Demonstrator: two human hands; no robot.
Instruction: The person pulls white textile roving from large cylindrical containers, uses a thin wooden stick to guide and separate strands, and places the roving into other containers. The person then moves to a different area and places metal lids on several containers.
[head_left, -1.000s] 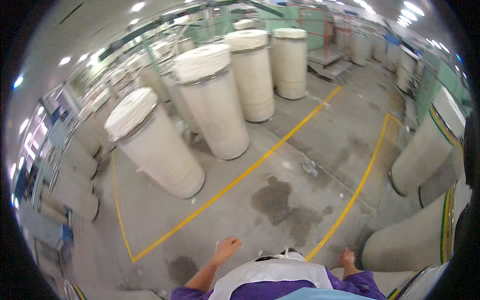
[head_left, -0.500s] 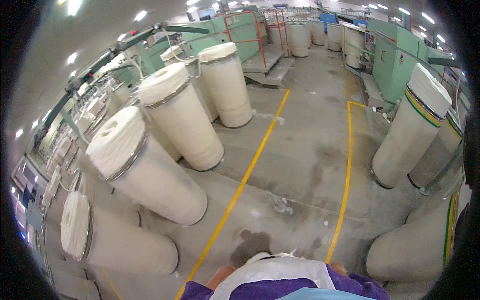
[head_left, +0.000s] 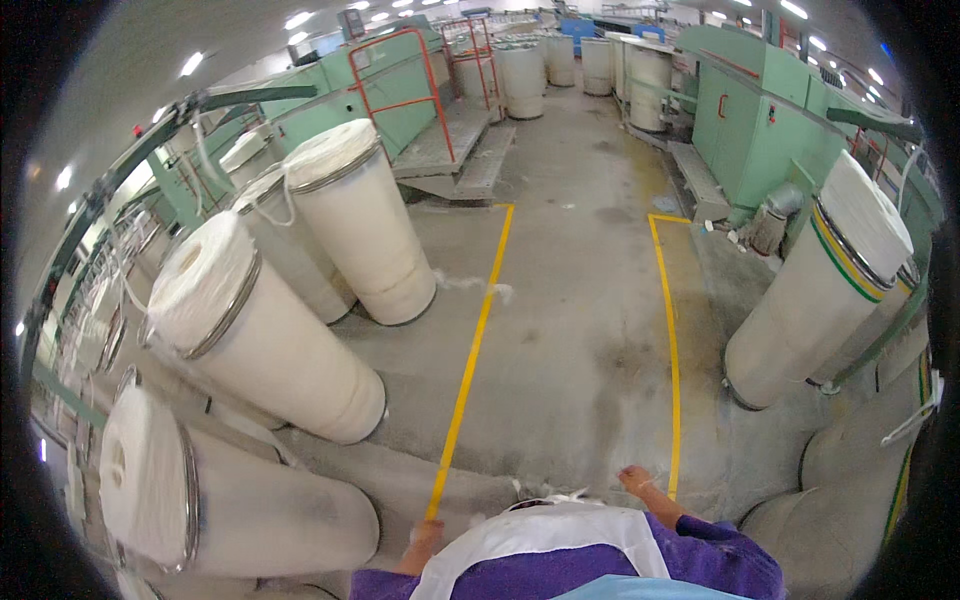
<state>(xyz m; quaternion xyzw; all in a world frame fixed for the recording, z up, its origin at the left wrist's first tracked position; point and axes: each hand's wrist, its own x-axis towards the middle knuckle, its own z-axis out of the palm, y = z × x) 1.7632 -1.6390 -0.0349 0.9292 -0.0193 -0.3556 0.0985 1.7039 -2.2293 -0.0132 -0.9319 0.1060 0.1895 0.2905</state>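
Observation:
My right hand (head_left: 635, 479) hangs in front of my body over the grey floor, just left of the yellow line. Its fingers look loosely curled, and I see nothing in them. Low on the left, my left hand (head_left: 424, 538) is beside my white apron (head_left: 540, 540); its fingers are too blurred to read. Neither hand touches anything I can see. Nearest to the left hand lies the wall of a tall white can (head_left: 270, 500) topped with coiled white fibre. Purple sleeves cover my upper arms.
More fibre-filled cans (head_left: 290, 340) line the left side, and a can with green and yellow bands (head_left: 800, 300) stands right. Yellow lines (head_left: 470, 370) edge the walkway. Ahead are green machines (head_left: 735, 130), a step platform (head_left: 455, 160) with red rails (head_left: 435, 90), and white fluff (head_left: 470, 285).
I have moved forward along the walkway, so the cans and machines are nearer. My right hand has swung forward into fuller view; the left hand now shows lower beside the apron.

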